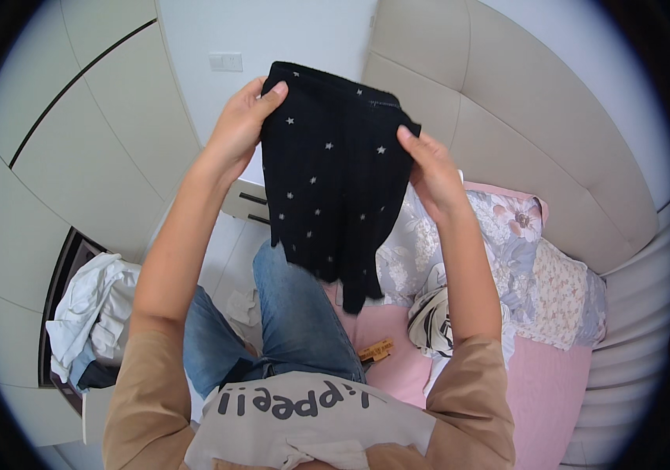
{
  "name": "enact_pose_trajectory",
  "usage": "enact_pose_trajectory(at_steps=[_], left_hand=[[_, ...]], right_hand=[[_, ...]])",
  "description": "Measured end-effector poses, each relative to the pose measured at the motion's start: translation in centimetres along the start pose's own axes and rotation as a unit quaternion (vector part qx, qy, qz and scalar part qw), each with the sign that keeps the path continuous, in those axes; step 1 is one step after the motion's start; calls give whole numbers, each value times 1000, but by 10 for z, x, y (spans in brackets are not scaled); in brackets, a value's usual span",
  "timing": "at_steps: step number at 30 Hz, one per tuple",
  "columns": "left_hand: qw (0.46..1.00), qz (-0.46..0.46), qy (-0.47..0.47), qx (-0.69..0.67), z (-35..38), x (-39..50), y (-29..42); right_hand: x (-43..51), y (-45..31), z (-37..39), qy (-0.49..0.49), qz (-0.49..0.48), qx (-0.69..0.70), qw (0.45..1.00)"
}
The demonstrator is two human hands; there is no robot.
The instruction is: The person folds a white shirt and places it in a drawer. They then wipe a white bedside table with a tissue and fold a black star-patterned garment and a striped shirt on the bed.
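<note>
Stretched between my two hands is a black garment [335,176] with small white stars, likely a pair of pants or shorts, its waistband at the top. My left hand [247,117] grips its upper left edge, thumb on the front. At the upper right edge, just below the waistband, my right hand [432,164] pinches the cloth with the thumb in front. The fingers of both hands are mostly hidden behind the fabric. The garment hangs in the air above my jeans [300,311], and its lower end looks uneven and slightly blurred.
A bed with a pink sheet [546,382] lies to my right, bearing floral pillows [517,217], a bunched white-and-black cloth [432,320] and a yellow item [375,351]. Beige cabinets [117,111] line the left, near piled clothes [100,311]. A nightstand [241,200] and padded headboard [523,111] stand ahead.
</note>
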State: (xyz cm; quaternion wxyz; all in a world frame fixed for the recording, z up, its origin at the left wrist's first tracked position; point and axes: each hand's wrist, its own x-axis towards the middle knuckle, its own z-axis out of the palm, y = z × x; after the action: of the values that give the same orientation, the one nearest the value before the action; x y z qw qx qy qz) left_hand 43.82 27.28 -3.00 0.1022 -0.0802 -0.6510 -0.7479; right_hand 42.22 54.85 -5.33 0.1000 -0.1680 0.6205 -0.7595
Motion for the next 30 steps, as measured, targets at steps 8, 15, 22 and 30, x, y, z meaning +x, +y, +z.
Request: enact_pose_trajectory(at_steps=[8,15,22,30], left_hand=[[997,76,-22,-1,-21,-3,7],[994,81,-7,-66,-27,-18,8],[998,34,35,36,-34,-5,-13],[994,105,-22,-12,-61,-53,-15]], right_hand=[[9,-9,-6,-2,-67,-75,995],[6,-12,-1,-10,-7,25,1000],[28,15,9,24,49,49,997],[-9,21,1,-5,-36,-1,999]])
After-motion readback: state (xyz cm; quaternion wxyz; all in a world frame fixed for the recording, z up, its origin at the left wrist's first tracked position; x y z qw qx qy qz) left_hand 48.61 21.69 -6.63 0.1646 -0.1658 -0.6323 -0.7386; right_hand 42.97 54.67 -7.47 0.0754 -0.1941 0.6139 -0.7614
